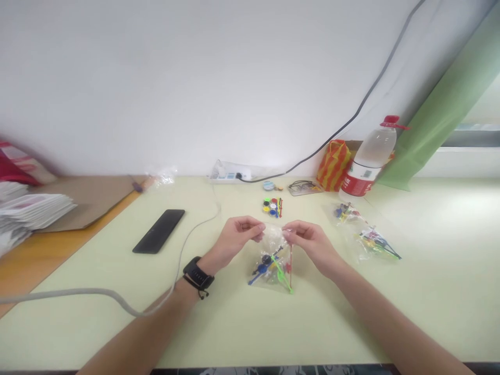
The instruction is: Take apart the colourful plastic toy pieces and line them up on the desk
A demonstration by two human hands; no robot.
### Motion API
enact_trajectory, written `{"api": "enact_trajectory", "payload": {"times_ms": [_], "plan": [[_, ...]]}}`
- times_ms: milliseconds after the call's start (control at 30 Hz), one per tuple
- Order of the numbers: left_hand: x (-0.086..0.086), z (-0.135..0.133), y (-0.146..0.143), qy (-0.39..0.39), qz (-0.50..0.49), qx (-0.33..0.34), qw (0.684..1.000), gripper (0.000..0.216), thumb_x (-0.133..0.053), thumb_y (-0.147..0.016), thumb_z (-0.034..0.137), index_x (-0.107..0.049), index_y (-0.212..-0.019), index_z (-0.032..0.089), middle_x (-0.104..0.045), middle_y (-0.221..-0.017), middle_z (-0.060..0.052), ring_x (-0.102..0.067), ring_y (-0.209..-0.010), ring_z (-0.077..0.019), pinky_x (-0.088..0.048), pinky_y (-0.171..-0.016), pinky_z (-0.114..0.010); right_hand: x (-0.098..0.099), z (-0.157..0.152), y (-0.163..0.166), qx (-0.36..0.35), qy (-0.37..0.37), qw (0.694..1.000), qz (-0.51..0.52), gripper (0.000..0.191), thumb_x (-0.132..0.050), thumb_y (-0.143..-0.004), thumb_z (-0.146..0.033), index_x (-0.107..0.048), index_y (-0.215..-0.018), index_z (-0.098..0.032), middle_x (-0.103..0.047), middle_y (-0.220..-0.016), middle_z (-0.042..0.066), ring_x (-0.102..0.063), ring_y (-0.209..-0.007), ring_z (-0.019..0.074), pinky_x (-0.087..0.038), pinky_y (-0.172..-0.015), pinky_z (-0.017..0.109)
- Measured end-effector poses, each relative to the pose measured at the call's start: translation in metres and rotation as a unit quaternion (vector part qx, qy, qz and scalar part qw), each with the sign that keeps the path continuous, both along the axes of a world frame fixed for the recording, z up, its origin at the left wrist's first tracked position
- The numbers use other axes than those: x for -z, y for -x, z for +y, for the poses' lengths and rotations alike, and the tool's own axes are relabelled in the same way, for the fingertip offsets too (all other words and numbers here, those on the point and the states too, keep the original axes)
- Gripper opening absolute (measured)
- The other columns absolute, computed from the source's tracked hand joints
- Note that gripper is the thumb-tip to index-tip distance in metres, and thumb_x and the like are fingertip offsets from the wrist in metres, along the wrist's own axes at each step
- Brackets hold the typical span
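Between my hands is a clear plastic bag [273, 265] of small coloured plastic pieces, among them blue, green, red and black sticks and round parts. My left hand [239, 233] pinches the bag's upper left edge between thumb and fingers. At the upper right edge my right hand [308, 239] has the same kind of pinch. The pieces sit low in the bag, close above or on the table; which one I cannot tell. Just beyond lies a small group of coloured discs and sticks [272, 207]. Two more filled clear bags [377, 244] lie to the right.
A black phone-like slab [158, 231] lies left, beside a grey cable [117, 297] crossing my left forearm. Along the wall are a power strip [230, 173], a striped bag [334, 165] and a large water bottle [365, 161]. Paper stacks [35, 211] rest on cardboard at far left.
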State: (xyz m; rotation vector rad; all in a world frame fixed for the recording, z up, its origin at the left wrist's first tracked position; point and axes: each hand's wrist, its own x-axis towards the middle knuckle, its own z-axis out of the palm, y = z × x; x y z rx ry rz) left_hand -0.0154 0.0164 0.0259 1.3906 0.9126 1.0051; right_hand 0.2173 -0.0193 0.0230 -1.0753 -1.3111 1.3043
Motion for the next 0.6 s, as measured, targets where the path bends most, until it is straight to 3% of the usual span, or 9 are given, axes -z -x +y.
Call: {"api": "enact_trajectory", "payload": {"times_ms": [167, 333, 600], "plan": [[-0.0019, 0.0049, 0.0062, 0.019, -0.03, -0.003, 0.999, 0.028, -0.083, -0.081, 0.041, -0.077, -0.085, 0.014, -0.072, -0.074, -0.005, -0.062, -0.067, -0.0138, -0.051, -0.069, -0.028, -0.0029, 0.0015, -0.0057, 0.001, -0.001, 1.0, -0.013, 0.036, -0.082, -0.077, -0.053, -0.078, -0.089, -0.02, -0.072, -0.081, 0.004, -0.061, -0.076, 0.0183, -0.05, -0.075, 0.034], [-0.0053, 0.0063, 0.0091, 0.04, -0.038, 0.044, 0.997, 0.035, -0.084, -0.082, 0.041, -0.078, -0.104, 0.015, -0.075, -0.089, -0.009, -0.067, -0.082, -0.0169, -0.054, -0.079, -0.031, -0.0058, 0.0003, -0.0055, 0.005, 0.005, 1.0, -0.016, 0.036, -0.082, -0.078, -0.054, -0.079, -0.09, -0.021, -0.074, -0.082, 0.005, -0.063, -0.079, 0.0202, -0.05, -0.075, 0.035], [0.0013, 0.0049, 0.0071, 0.006, -0.001, 0.036, 0.999, 0.028, -0.087, -0.077, 0.035, -0.08, -0.095, 0.014, -0.074, -0.081, -0.006, -0.064, -0.075, -0.0151, -0.052, -0.076, -0.029, -0.0037, 0.0024, -0.0084, 0.015, -0.013, 1.0, -0.016, 0.038, -0.081, -0.078, -0.056, -0.077, -0.087, -0.02, -0.07, -0.073, 0.003, -0.057, -0.07, 0.0168, -0.048, -0.071, 0.033]]}}
